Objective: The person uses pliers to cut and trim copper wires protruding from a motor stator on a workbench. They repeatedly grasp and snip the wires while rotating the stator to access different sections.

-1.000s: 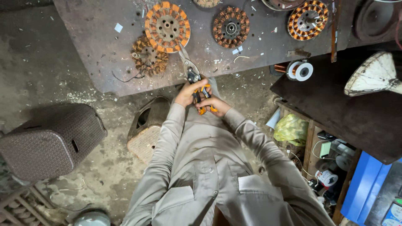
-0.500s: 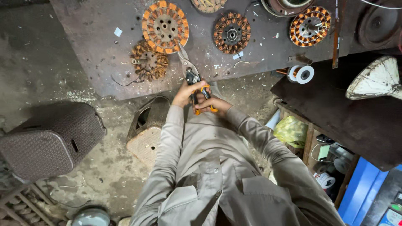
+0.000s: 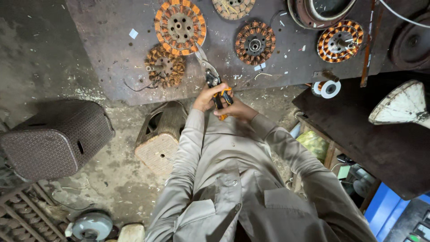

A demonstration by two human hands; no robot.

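both hands at near edge of dark metal table [image 3: 112, 54], just above own lap. left hand [image 3: 205, 97] and right hand [image 3: 239, 110] closed tight around orange handles of snips [image 3: 214, 83], grip shut on tool from both sides. snips blades pointing up-left, tips touching lower rim of large orange-wound stator [image 3: 180, 26]. smaller rusty brown stator [image 3: 165, 66] just left of blades, near the large one. dark copper-wound stator [image 3: 254, 44] further right on table, another orange one [image 3: 339, 41] well apart at far right. white tape roll [image 3: 330, 88] at table's right edge. woven stool [image 3: 160, 134] on floor beside left sleeve, dark woven basket [image 3: 53, 139] further left. blade opening hard to tell.
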